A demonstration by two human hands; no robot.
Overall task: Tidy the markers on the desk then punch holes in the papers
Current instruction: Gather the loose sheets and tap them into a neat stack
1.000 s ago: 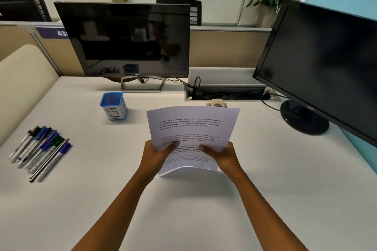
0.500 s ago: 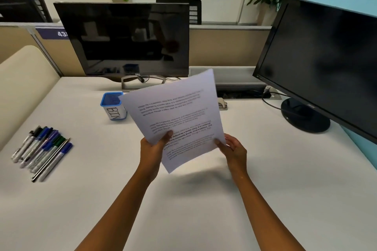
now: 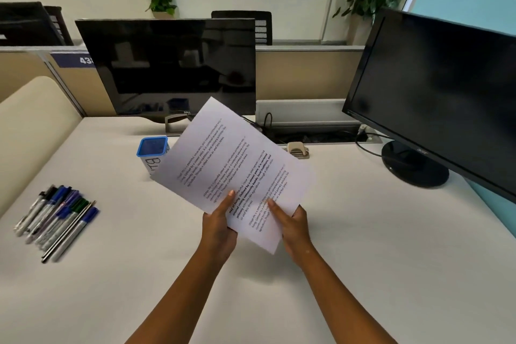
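Note:
Printed white papers point(image 3: 234, 165) are held up above the desk's middle, turned so their top points up and to the left. My left hand point(image 3: 219, 225) grips their lower left edge, thumb on the print. My right hand point(image 3: 291, 227) holds the lower right corner. Several markers point(image 3: 57, 219) lie side by side in a neat row at the desk's left. A beige hole punch point(image 3: 298, 148) sits on the desk behind the papers, near the cable tray. A blue-rimmed pen cup point(image 3: 153, 152) stands left of the papers, partly hidden by them.
A black monitor point(image 3: 173, 67) stands at the back, a second monitor point(image 3: 435, 92) at the right with its round base point(image 3: 413, 167) on the white desk point(image 3: 363, 246). A cable tray point(image 3: 315, 131) runs between them. A beige partition point(image 3: 30, 117) borders the left.
The papers have been rotated from upright to tilted, top toward the left. My right hand shifted down to the lower right corner, and the hole punch came into view behind them.

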